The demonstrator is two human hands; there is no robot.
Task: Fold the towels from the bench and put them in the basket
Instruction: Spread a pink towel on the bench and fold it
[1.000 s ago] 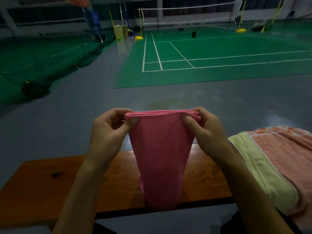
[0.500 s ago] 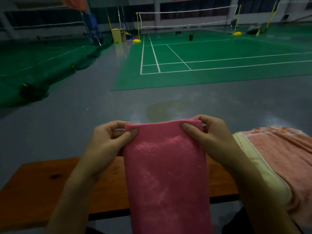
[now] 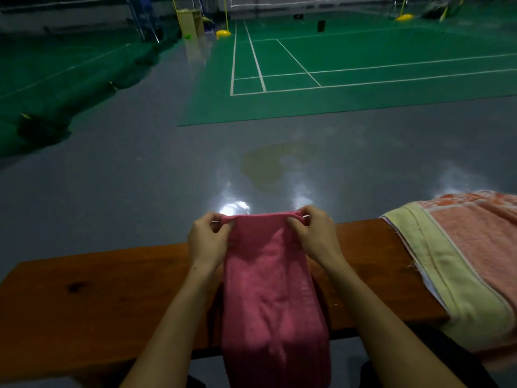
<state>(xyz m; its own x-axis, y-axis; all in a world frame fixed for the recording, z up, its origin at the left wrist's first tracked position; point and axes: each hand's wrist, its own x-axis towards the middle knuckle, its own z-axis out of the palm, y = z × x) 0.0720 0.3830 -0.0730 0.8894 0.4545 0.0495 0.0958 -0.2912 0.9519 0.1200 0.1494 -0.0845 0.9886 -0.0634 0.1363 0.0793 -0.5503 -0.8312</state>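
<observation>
Across the scene runs the wooden worktop (image 3: 98, 298), with a peach and yellow towel pile (image 3: 461, 261) at its right end. Centrally, the pink towel (image 3: 268, 289) hangs, seemingly folded double, over the worktop's near edge, its far corners pinched by the left hand (image 3: 207, 242) and right hand (image 3: 313, 236).

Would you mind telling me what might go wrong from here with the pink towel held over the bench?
The pink towel hangs past the near edge of the bench, so its lower end may brush the floor. The left hand and right hand pinch only the top corners; a slipped grip would likely undo the fold. The striped towel overhangs the bench end and might slide off if bumped.
</observation>
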